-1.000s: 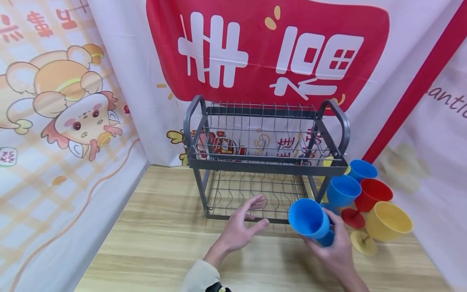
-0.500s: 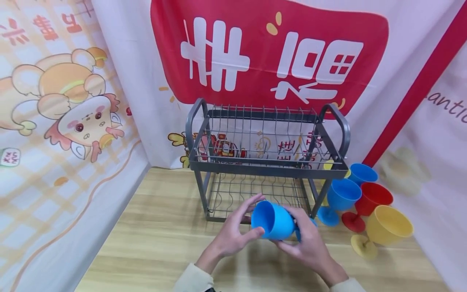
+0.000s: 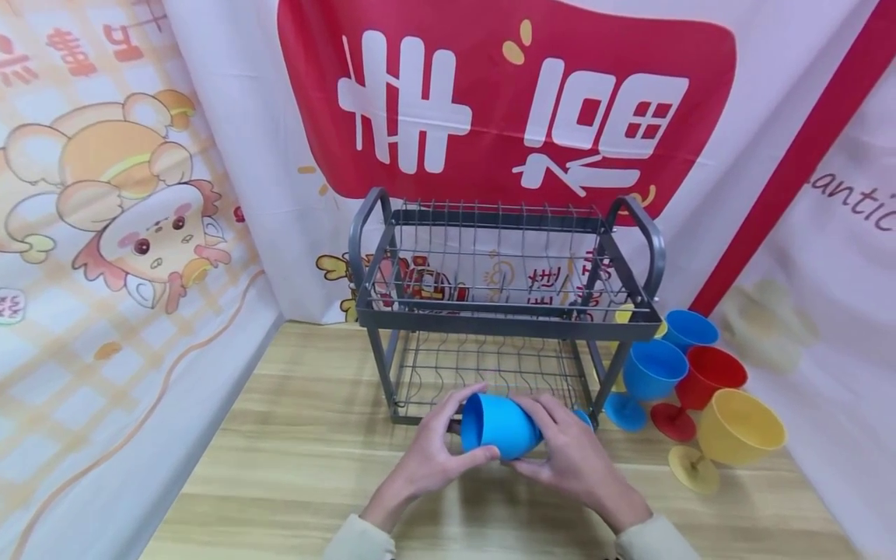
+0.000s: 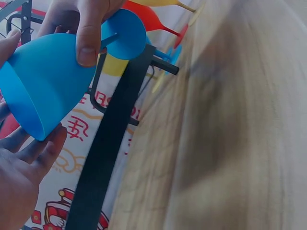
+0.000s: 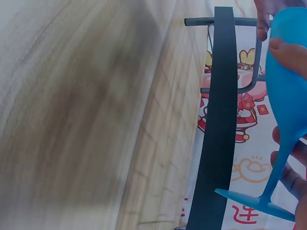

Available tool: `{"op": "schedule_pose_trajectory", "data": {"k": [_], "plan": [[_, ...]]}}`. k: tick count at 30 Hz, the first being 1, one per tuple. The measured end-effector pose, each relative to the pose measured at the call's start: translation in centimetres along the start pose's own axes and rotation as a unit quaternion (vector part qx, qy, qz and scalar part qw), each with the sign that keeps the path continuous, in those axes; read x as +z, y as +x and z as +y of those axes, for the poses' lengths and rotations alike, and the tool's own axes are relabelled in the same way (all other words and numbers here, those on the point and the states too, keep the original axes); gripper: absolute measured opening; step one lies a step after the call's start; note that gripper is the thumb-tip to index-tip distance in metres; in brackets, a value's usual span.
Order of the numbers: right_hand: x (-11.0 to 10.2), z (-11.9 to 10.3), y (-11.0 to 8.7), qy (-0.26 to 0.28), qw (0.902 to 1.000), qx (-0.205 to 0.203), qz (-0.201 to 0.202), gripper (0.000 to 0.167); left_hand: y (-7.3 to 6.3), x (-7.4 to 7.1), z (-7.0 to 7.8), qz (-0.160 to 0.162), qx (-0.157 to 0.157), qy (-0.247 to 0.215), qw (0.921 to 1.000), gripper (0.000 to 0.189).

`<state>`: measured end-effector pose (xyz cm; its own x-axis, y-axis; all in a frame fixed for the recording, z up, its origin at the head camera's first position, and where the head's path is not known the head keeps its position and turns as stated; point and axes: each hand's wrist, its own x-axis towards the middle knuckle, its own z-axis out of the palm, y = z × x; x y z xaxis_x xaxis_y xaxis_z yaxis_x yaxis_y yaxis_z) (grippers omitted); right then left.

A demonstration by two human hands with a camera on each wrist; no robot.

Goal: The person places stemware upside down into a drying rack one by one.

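Observation:
A blue plastic goblet lies sideways between my two hands in front of the rack, its open rim facing left. My left hand holds the rim end, thumb on the near side and fingers on the far side. Around the lower bowl and stem, my right hand grips it from the right. Part of the stem is covered by that hand in the head view. The left wrist view shows the right thumb pressed on the bowl. In the right wrist view, the goblet's round foot sticks out below the right fingers.
A dark two-tier dish rack stands behind the hands. To its right, on the wooden table, are a yellow goblet, a red goblet and two blue goblets, one nearer. More yellow shows behind the rack's right post.
My right hand has brought the blue goblet leftward from beside the other goblets and tipped it onto its side. My left hand has closed on its rim end.

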<state>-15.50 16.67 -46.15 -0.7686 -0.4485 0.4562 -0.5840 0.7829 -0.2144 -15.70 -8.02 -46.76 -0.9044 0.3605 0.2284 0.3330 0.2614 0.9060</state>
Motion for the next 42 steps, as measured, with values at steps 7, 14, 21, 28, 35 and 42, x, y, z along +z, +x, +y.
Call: {"op": "schedule_pose_trajectory", "data": {"k": [7, 14, 21, 28, 35, 42], "plan": [[0.2, -0.4, 0.0, 0.014, 0.9997, 0.018, -0.013, 0.095, -0.3, 0.1, -0.6, 0.012, -0.013, -0.019, 0.9997, 0.076], [-0.6, -0.9, -0.2, 0.019, 0.9994, 0.027, 0.011, 0.100, 0.1, 0.2, -0.5, 0.029, 0.004, -0.025, 0.9993, 0.072], [-1.2, -1.3, -1.2, 0.083, 0.9833, 0.030, 0.159, 0.073, 0.2, 0.0, -0.3, 0.087, -0.012, -0.040, 0.9953, 0.070], [-0.2, -2.0, -1.5, 0.289, 0.9162, 0.275, 0.036, 0.035, 0.3, 0.9, 0.0, 0.119, -0.003, -0.069, 0.9904, 0.071], [0.5, -2.2, -1.4, 0.438, 0.8202, 0.368, -0.014, 0.047, 0.2, 2.4, -0.1, 0.104, 0.003, -0.092, 0.9903, 0.073], [0.4, -2.2, -1.2, 0.482, 0.7914, 0.376, 0.009, 0.061, -0.1, 2.2, -1.1, 0.072, -0.008, -0.077, 0.9944, 0.078]]}}
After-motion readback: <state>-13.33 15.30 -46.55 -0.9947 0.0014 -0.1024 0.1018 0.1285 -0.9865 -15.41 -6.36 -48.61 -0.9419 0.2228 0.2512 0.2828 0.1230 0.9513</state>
